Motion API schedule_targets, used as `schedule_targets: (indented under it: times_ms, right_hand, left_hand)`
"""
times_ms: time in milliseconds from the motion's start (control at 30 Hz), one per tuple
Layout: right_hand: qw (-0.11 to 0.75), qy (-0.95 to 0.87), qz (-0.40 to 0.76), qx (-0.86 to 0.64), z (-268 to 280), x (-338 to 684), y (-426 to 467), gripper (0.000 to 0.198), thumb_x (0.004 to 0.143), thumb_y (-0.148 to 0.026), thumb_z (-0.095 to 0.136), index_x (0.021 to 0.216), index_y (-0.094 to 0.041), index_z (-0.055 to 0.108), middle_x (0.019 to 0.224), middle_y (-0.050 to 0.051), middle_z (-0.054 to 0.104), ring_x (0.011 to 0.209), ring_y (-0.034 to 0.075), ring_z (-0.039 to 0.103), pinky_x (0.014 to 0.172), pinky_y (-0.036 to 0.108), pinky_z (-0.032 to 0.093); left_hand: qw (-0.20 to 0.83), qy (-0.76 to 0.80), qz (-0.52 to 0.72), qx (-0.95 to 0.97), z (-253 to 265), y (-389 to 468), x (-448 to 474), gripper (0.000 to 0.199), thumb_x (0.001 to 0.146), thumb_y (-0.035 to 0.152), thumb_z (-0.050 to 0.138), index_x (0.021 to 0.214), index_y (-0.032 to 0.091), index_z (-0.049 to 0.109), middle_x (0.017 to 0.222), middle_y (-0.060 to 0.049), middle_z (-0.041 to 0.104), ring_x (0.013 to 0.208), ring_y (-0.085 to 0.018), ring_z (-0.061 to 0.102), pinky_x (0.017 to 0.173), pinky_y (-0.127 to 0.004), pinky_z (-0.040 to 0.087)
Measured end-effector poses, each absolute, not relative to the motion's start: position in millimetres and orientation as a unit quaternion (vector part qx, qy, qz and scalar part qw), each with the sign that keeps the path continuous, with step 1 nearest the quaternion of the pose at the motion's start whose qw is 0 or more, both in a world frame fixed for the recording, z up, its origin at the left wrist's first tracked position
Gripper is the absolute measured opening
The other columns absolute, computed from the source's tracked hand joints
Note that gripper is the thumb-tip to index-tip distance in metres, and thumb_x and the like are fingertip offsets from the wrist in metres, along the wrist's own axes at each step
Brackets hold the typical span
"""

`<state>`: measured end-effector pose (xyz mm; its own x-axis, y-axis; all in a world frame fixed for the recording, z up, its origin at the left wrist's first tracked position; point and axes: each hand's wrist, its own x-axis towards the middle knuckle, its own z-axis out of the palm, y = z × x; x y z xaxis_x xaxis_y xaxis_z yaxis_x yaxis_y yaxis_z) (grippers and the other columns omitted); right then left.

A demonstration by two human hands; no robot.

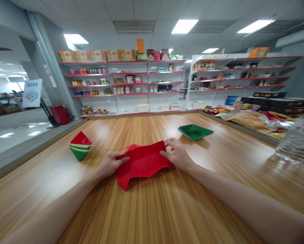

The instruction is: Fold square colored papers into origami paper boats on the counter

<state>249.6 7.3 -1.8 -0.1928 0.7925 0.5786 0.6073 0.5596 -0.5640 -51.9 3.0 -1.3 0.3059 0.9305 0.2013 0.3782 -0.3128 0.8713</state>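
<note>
Red sheet [145, 162] is pinched at opposite ends by the left hand [111, 163] and right hand [179, 155], its lower edge perhaps touching the desk [136, 217]; a multicoloured stack [80, 150] sits left, green tray [201, 132] right.

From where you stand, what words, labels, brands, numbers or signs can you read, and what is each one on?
None can be read for certain.
Standing sign at left: characters across the top, too blurred.
Row of orange boxes at the back: print too small.
Clear bottle at right: label marks too blurred.
Packets at right: print too blurred.
Red sheet held by left hand and right hand: no writing shows.
</note>
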Motion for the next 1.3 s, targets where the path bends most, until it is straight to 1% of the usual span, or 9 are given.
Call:
schedule_targets:
  times_ms: [100, 267, 367, 567, 700, 800, 933, 1133, 1300]
  right_hand:
    - [0.437, -0.785, 0.172, -0.404, -1.3, 246.4, 3.6, 0.019, 0.081, -0.033, 0.063, 0.096, -0.02, 0.064, 0.102, 0.007, 0.066, 0.098, 0.022, 0.059, 0.088, 0.038, 0.045]
    - [0.52, -0.671, 0.275, -0.452, -3.9, 240.2, 1.7, 0.024, 0.087, -0.044, 0.053, 0.084, -0.021, 0.052, 0.074, 0.004, 0.067, 0.063, 0.018, 0.063, 0.053, 0.028, 0.048]
    - [0.562, -0.628, 0.28, -0.46, -1.6, 237.3, 0.3, 0.025, 0.084, -0.045, 0.056, 0.082, -0.021, 0.047, 0.068, 0.002, 0.066, 0.057, 0.017, 0.062, 0.047, 0.025, 0.045]
    - [0.519, -0.625, 0.337, -0.476, -5.2, 234.0, 0.7, 0.039, 0.077, -0.037, 0.064, 0.109, -0.019, 0.05, 0.094, 0.008, 0.07, 0.078, 0.022, 0.068, 0.065, 0.033, 0.055]
    - [0.438, -0.68, 0.249, -0.533, -10.5, 233.5, 1.1, 0.065, 0.068, -0.029, 0.072, 0.126, -0.018, 0.046, 0.112, 0.012, 0.065, 0.099, 0.026, 0.064, 0.084, 0.04, 0.052]
    - [0.381, -0.707, 0.181, -0.568, -9.0, 232.8, -0.9, 0.072, 0.071, -0.027, 0.069, 0.135, -0.015, 0.038, 0.12, 0.016, 0.06, 0.11, 0.028, 0.058, 0.091, 0.043, 0.047]
    - [0.328, -0.732, 0.131, -0.583, -4.2, 233.3, -4.0, 0.072, 0.077, -0.031, 0.065, 0.14, -0.015, 0.033, 0.122, 0.016, 0.059, 0.111, 0.029, 0.057, 0.092, 0.042, 0.046]
    - [0.21, -0.758, -0.021, -0.617, -2.6, 232.4, -5.7, 0.072, 0.086, -0.035, 0.056, 0.146, -0.013, 0.021, 0.126, 0.022, 0.054, 0.112, 0.035, 0.055, 0.09, 0.047, 0.046]
    - [0.176, -0.867, -0.116, -0.452, -3.0, 233.4, -7.8, 0.055, 0.091, -0.024, 0.047, 0.143, -0.016, 0.032, 0.153, 0.016, 0.018, 0.141, 0.032, 0.01, 0.111, 0.05, 0.019]
  left_hand:
    - [0.438, 0.452, 0.459, 0.626, 2.1, -1.5, -48.6, 0.035, 0.074, 0.041, 0.071, 0.095, 0.014, 0.072, 0.087, -0.009, 0.075, 0.077, -0.027, 0.071, 0.068, -0.037, 0.058]
    - [0.518, 0.387, 0.512, 0.566, 10.1, -9.9, -34.6, 0.043, 0.073, 0.035, 0.074, 0.108, 0.013, 0.062, 0.103, -0.011, 0.071, 0.087, -0.026, 0.069, 0.074, -0.034, 0.058]
    - [0.526, 0.372, 0.513, 0.567, 12.7, -12.2, -23.5, 0.047, 0.072, 0.033, 0.074, 0.111, 0.012, 0.058, 0.104, -0.013, 0.07, 0.085, -0.025, 0.069, 0.073, -0.034, 0.058]
    - [0.46, 0.403, 0.515, 0.601, -3.4, 1.0, -21.8, 0.059, 0.075, 0.03, 0.069, 0.127, 0.015, 0.045, 0.11, -0.013, 0.065, 0.093, -0.027, 0.067, 0.081, -0.043, 0.054]
    - [0.161, 0.49, 0.462, 0.722, -12.9, 6.5, -29.3, 0.071, 0.073, 0.027, 0.069, 0.137, 0.019, 0.039, 0.128, -0.015, 0.052, 0.12, -0.032, 0.05, 0.101, -0.05, 0.038]
    - [0.038, 0.415, 0.391, 0.821, -3.1, -1.0, -31.0, 0.043, 0.084, 0.03, 0.059, 0.126, 0.022, 0.054, 0.133, -0.012, 0.048, 0.125, -0.028, 0.045, 0.104, -0.047, 0.036]
    - [0.065, 0.291, 0.23, 0.927, 10.6, -11.4, -31.6, 0.036, 0.083, 0.034, 0.061, 0.117, 0.023, 0.061, 0.12, -0.008, 0.063, 0.115, -0.025, 0.054, 0.101, -0.042, 0.04]
    - [0.081, 0.304, 0.101, 0.944, 6.4, -4.2, -40.3, 0.061, 0.078, 0.004, 0.042, 0.134, 0.027, 0.047, 0.137, -0.001, 0.051, 0.131, -0.023, 0.041, 0.11, -0.047, 0.03]
    - [0.154, 0.32, 0.015, 0.935, 22.5, -10.4, -38.0, 0.061, 0.087, 0.015, 0.041, 0.144, 0.032, 0.026, 0.151, 0.002, 0.024, 0.14, -0.023, 0.02, 0.114, -0.05, 0.017]
